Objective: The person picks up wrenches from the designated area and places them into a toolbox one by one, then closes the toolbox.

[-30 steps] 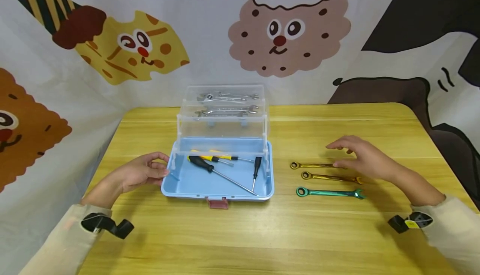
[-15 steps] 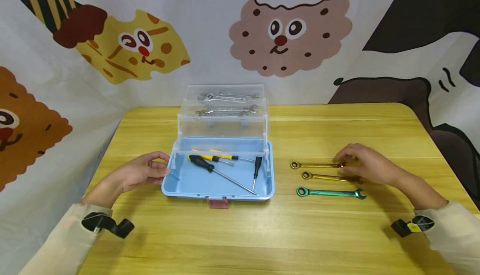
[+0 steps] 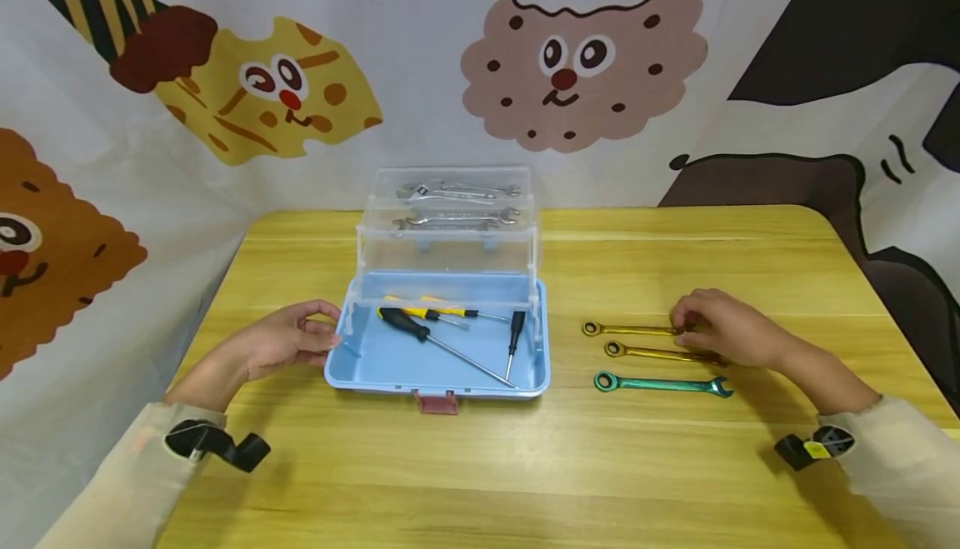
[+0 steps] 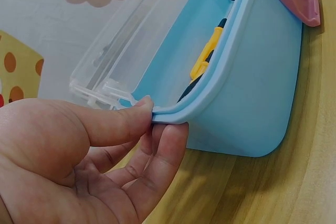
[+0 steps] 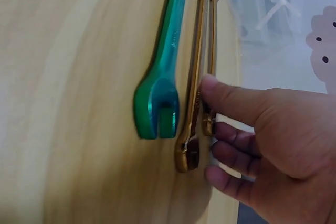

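Observation:
My left hand (image 3: 285,342) pinches the left rim of a light blue toolbox (image 4: 254,85), thumb on top and fingers underneath. Inside the box lie several screwdrivers, among them a long one with a black handle (image 3: 403,323). To the right, a far gold ratchet wrench (image 3: 633,330) lies on the table with its open end between the thumb and fingers of my right hand (image 3: 738,332). Just nearer is a second gold ratchet wrench (image 5: 194,85), close beside the thumb. A green ratchet wrench (image 5: 163,77) lies nearest to me, apart from the hand.
Clear plastic trays (image 3: 442,253) stand raised at the back of the toolbox, with several silver wrenches (image 3: 461,217) in them. A pink latch (image 3: 437,403) hangs at the box's front. Behind the wooden table (image 3: 480,474) hangs a cartoon-printed cloth (image 3: 420,74).
My right hand has come down and its thumb and fingers have closed in on the open end of the far gold wrench. The left hand stays at the toolbox rim.

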The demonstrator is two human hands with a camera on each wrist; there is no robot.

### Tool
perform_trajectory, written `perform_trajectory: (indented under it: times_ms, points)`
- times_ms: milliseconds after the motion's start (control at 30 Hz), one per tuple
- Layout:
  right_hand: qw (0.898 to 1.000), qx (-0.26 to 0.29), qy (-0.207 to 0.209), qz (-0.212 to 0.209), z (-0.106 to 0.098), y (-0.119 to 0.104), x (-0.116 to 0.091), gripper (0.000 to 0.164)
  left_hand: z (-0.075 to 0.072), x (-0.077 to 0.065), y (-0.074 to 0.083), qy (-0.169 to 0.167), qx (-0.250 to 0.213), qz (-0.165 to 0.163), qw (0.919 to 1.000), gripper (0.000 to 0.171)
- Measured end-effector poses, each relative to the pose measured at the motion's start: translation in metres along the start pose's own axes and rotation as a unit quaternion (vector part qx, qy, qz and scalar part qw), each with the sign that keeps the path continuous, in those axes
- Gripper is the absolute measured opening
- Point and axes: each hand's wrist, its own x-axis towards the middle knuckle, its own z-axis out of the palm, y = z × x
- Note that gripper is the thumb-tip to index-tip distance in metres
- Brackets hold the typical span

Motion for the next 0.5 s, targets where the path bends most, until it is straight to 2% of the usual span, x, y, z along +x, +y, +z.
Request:
perform_trajectory:
  times_ms: [133,233,333,433,500]
  points:
    - [1.000,-0.002,-0.008,-0.029,-0.001,-0.001,0.002,0.021,0.000,0.001,0.000,0.000,-0.004,0.000,1.0000,0.024]
    - [0.999,0.013,-0.026,-0.032,-0.004,-0.001,0.003,0.019,0.000,0.001,-0.001,-0.003,-0.006,0.002,1.0000,0.023]
    - [0.995,0.077,-0.059,-0.001,-0.008,0.000,0.003,0.015,0.000,0.001,-0.001,-0.006,-0.008,0.003,0.9999,0.023]
    - [0.984,0.156,-0.079,0.037,-0.011,0.002,0.001,0.010,0.000,0.001,-0.002,-0.007,-0.010,0.005,0.9999,0.023]
    - [0.976,0.195,-0.080,0.046,-0.012,0.005,0.000,0.005,0.000,0.001,-0.002,-0.008,-0.010,0.006,0.9999,0.024]
